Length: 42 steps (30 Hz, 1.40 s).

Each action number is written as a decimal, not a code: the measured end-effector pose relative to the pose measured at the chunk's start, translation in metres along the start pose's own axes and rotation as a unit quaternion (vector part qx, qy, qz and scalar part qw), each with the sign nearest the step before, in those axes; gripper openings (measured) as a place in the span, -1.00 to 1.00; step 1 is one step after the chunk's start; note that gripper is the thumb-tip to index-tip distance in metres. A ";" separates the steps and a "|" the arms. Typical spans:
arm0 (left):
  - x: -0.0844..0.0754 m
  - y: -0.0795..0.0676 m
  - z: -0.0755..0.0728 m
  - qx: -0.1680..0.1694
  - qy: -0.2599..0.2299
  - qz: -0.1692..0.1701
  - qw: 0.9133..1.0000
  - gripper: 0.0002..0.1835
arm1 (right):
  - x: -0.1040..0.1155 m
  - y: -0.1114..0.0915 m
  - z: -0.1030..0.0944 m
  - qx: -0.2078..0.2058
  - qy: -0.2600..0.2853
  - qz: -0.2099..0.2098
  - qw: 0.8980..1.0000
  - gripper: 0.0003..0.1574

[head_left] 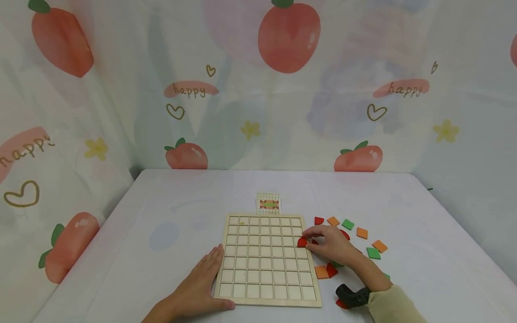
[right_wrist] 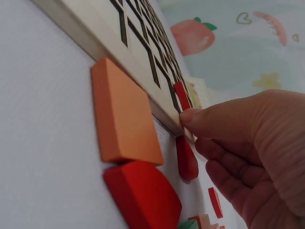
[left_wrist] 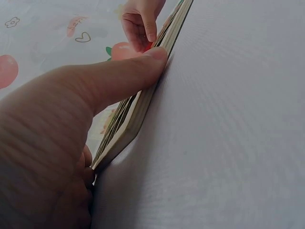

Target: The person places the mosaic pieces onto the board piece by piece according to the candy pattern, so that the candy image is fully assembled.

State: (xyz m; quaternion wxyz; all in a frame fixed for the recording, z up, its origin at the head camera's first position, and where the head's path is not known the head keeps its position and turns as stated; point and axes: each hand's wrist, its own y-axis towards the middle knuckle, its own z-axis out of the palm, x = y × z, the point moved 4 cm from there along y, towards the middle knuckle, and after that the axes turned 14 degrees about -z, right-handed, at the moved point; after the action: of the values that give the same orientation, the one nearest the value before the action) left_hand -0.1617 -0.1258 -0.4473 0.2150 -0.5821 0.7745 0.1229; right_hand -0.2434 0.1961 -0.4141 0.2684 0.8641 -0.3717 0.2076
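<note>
A wooden grid board (head_left: 258,264) with square recesses lies flat on the table. My left hand (head_left: 198,282) rests against its left side, fingers along the edge and thumb (left_wrist: 152,57) at the near corner. Over the board's right edge, my right hand (head_left: 333,244) pinches a red quarter-circle tile (head_left: 302,242) between thumb and fingers. In the right wrist view that red tile (right_wrist: 182,95) stands tilted above the grid cells. Another red tile (right_wrist: 187,157) lies just below the right fingertips, beside the board.
Behind the board lies a small pattern card (head_left: 269,204). Orange tiles (head_left: 379,246), green tiles (head_left: 373,253) and red tiles (head_left: 319,220) lie scattered to the right. An orange tile (head_left: 321,272) sits close by the board's right edge. A black device (head_left: 352,296) is at the right wrist.
</note>
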 end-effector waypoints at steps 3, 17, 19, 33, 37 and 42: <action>0.001 0.000 0.000 0.005 -0.004 -0.007 1.000 0.27 | 0.000 0.002 0.000 0.001 0.000 0.003 1.000 -0.70; 0.000 0.000 -0.001 0.002 -0.008 -0.008 1.000 0.28 | 0.000 0.007 0.000 0.006 0.015 0.050 0.999 -0.68; 0.000 0.000 -0.001 0.000 -0.006 -0.005 1.000 0.27 | 0.001 0.007 0.000 0.006 0.016 0.048 0.999 -0.68; 0.000 -0.001 -0.001 -0.001 -0.008 0.001 1.000 0.27 | 0.002 0.007 0.001 -0.003 0.021 0.076 0.997 -0.68; 0.001 -0.001 -0.001 0.006 -0.008 -0.005 1.000 0.27 | 0.002 0.008 0.002 -0.003 0.019 0.084 0.996 -0.68; 0.000 0.000 -0.001 0.005 -0.008 -0.004 1.000 0.27 | 0.003 0.007 0.001 -0.003 0.016 0.093 0.995 -0.67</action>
State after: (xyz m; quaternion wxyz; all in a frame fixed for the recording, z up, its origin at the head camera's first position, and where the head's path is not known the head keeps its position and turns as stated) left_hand -0.1616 -0.1264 -0.4461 0.2247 -0.5831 0.7710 0.1229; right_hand -0.2466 0.1893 -0.4110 0.2565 0.8212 -0.4470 0.2449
